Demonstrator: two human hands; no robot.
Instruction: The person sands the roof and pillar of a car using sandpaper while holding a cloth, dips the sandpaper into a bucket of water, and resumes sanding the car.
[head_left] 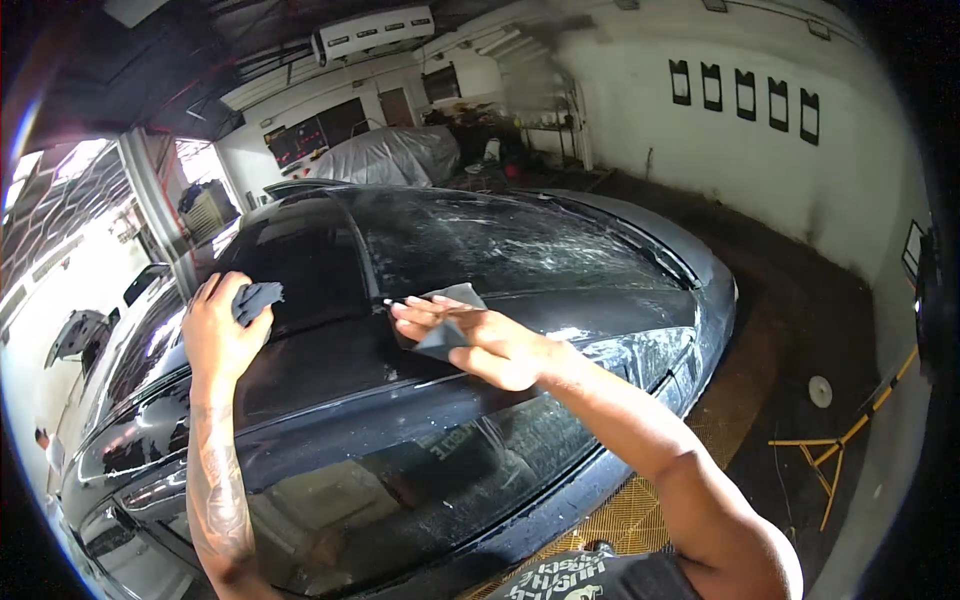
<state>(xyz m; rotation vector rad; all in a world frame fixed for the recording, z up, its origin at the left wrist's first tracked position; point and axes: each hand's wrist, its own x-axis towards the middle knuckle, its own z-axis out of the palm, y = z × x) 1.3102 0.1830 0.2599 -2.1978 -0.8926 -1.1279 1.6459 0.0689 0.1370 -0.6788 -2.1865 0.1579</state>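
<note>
My left hand (222, 335) is closed round a crumpled dark grey cloth (258, 300) over the left part of a dark car's roof (310, 350). Whether the cloth touches the roof I cannot tell. Farther right, my right hand (490, 345) lies over the roof with a thin grey sheet (440, 343) that looks like sandpaper. One corner of the sheet folds up between the fingers, and another shows beyond them. Just past this hand is the large dark glass panel (500, 240), streaked with whitish residue. The paint around the sheet is dull and partly wet.
The side window (420, 490) lies below my hands. A yellow stand (830, 442) is at the right, near the wall. Yellow floor grating (620, 515) runs beside the car. Far back, a covered car (385, 158) stands under a grey sheet. Dark panels (745, 95) hang on the wall.
</note>
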